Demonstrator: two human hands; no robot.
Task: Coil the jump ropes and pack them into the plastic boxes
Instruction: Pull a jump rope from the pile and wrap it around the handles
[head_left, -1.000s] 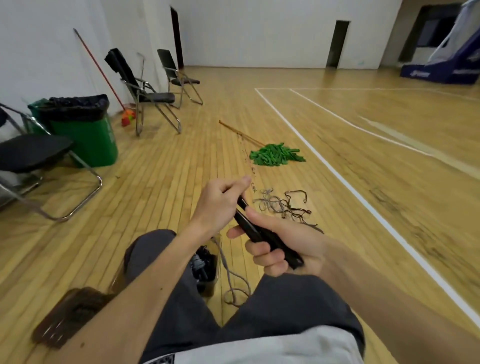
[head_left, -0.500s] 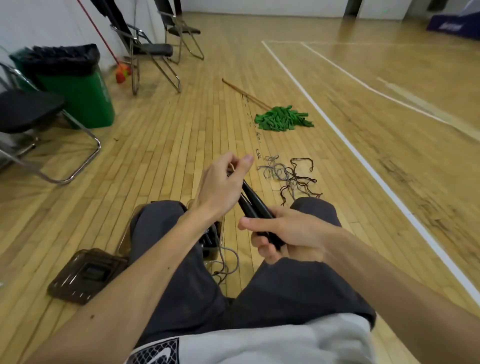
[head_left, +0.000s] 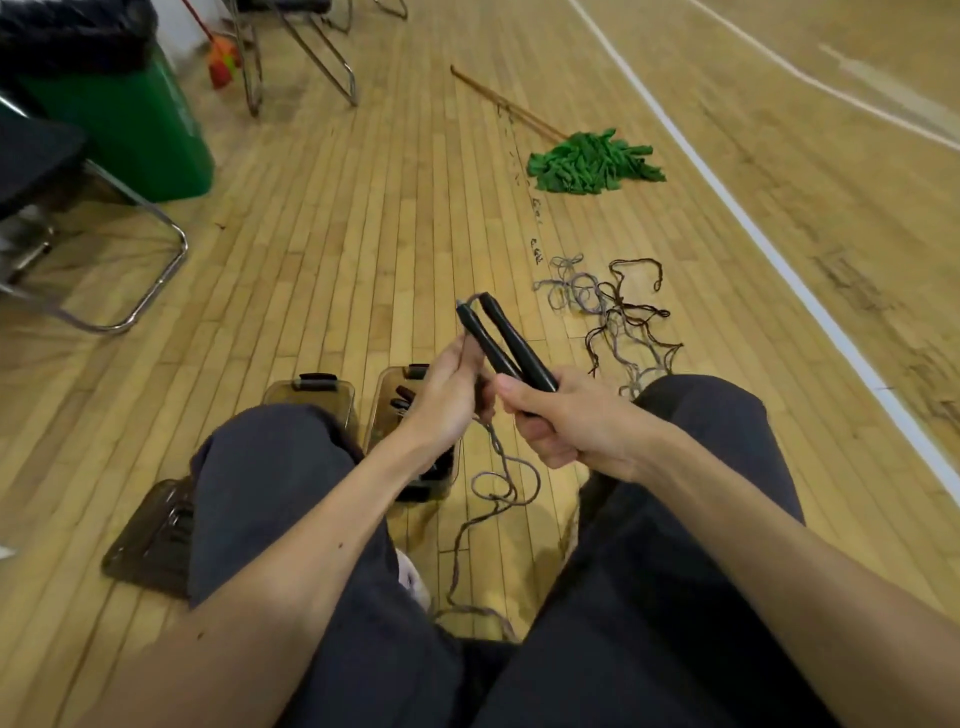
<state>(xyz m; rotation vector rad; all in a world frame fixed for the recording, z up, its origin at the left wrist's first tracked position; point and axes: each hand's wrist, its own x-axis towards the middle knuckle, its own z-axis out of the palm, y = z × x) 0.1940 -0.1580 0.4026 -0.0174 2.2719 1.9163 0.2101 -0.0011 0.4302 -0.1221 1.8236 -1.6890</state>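
We sit on the wooden floor with legs apart and hold one rope's two black handles together above the gap between our knees. The right grip is clenched around the lower ends of both handles, thumb on top, and they lie side by side pointing away and to the left. A short grey loop joins their far tips. The left grip meets them from the left, its fingers curled against the nearer handle and closed on the grey rope. The rope drops out below that hand, makes a loose loop on the floor between our legs, and trails back toward us. Exactly where the fingers pinch it we cannot tell, since the back of the hand hides them. Two brown see-through boxes stand side by side just beyond our left knee. The left box shows a black latch on its far rim, while the right box sits partly behind the left grip and has black handles inside. A third brown plastic piece lies flat outside our left thigh; whether it is a lid or a box is unclear. Further out, just past our right knee, a tangle of grey and brown ropes lies uncoiled. Beyond it a green mop rests beside a white line. A green bin and a chair stand at the far left.
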